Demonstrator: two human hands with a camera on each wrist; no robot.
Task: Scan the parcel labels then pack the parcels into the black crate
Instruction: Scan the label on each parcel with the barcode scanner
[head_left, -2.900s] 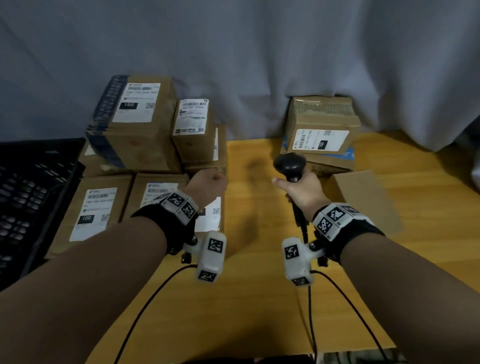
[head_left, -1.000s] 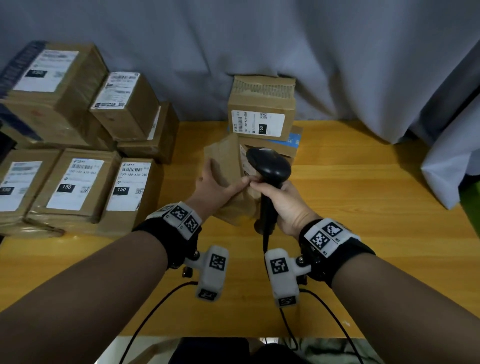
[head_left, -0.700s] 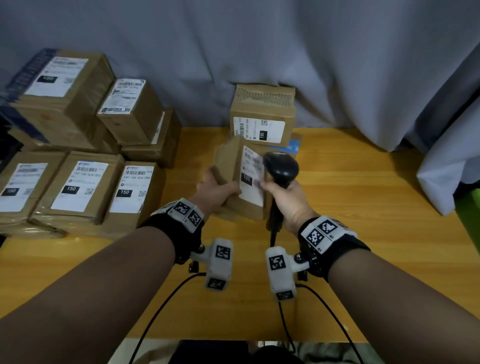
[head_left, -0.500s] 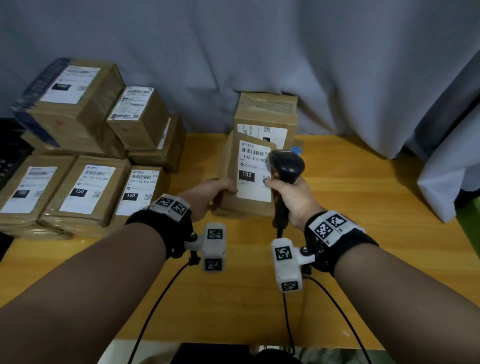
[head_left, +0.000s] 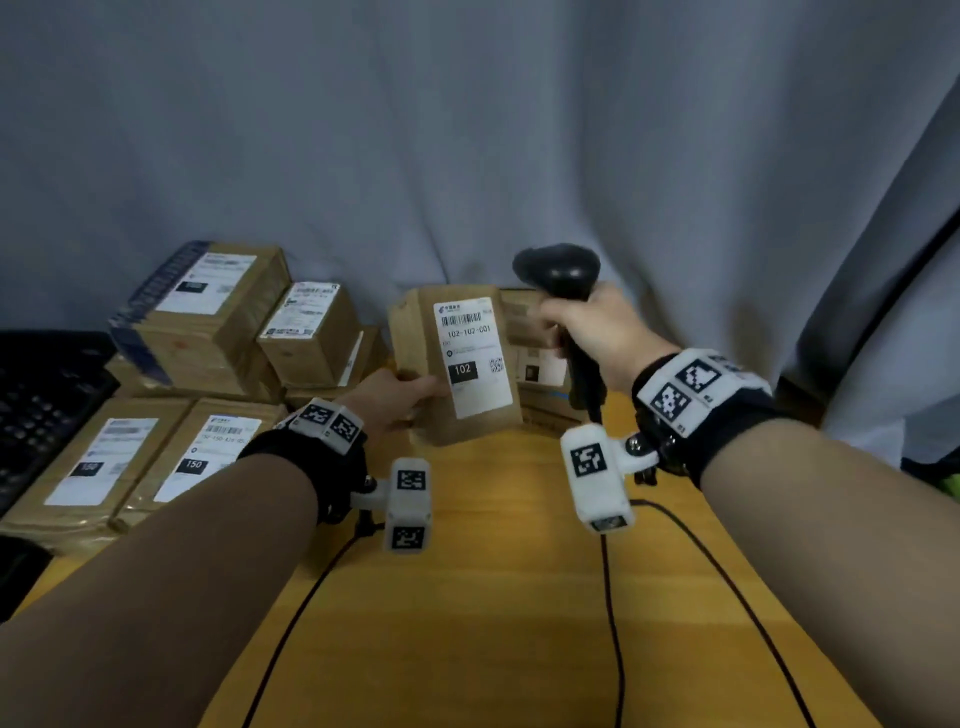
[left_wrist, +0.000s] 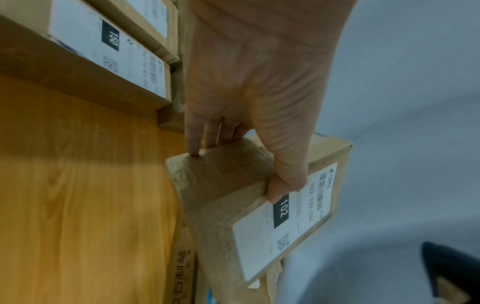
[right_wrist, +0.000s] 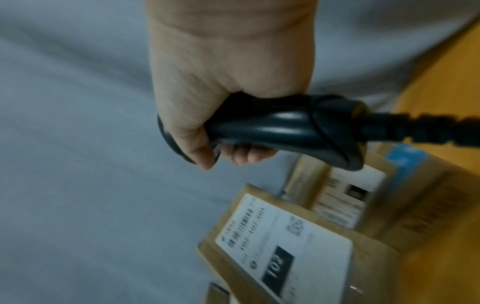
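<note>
Head view: parcel (head_left: 457, 371) in left hand (head_left: 387, 397)

The scanner (head_left: 558, 273) has lifted up, away from the parcel (head_left: 457, 371).

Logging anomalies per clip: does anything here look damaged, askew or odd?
Only slightly: the parcel marked 102, held in the left hand, has a rumpled, dented lower end. The stacked boxes sit somewhat crooked.

**Colours in view**

Parcel (head_left: 457, 371): brown card, white label (head_left: 472, 356) with black "102" block. Scanner (head_left: 563, 275): glossy black. Table (head_left: 493, 597): orange-yellow woodgrain. Curtain (head_left: 467, 130): grey-blue. Crate (head_left: 47, 405): black lattice. Wristbands (head_left: 696, 389): white with black square markers.
</note>
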